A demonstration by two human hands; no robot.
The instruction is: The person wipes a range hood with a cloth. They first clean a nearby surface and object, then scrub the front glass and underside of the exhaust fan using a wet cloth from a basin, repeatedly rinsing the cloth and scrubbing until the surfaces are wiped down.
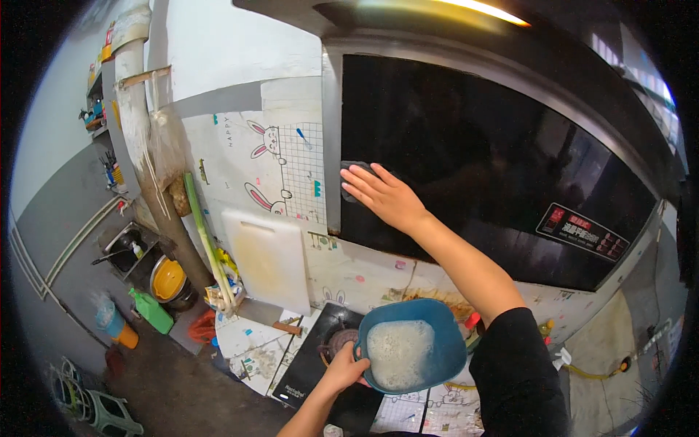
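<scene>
My left hand grips the handle of a blue plastic basin. Foamy, whitish water fills its lower part. The basin is held above a black gas stove, whose burner shows partly behind it. With fingers spread flat, my right hand presses a dark grey cloth against the glossy black panel of a range hood. The cloth lies at the panel's left edge, mostly covered by my fingers. A sticker with writing is on the panel's lower right.
Left of the stove, a white cutting board leans on the wall behind a cleaver. A leek stands by a pipe. Bottles sit to the right. Stools and a green jug are at far left.
</scene>
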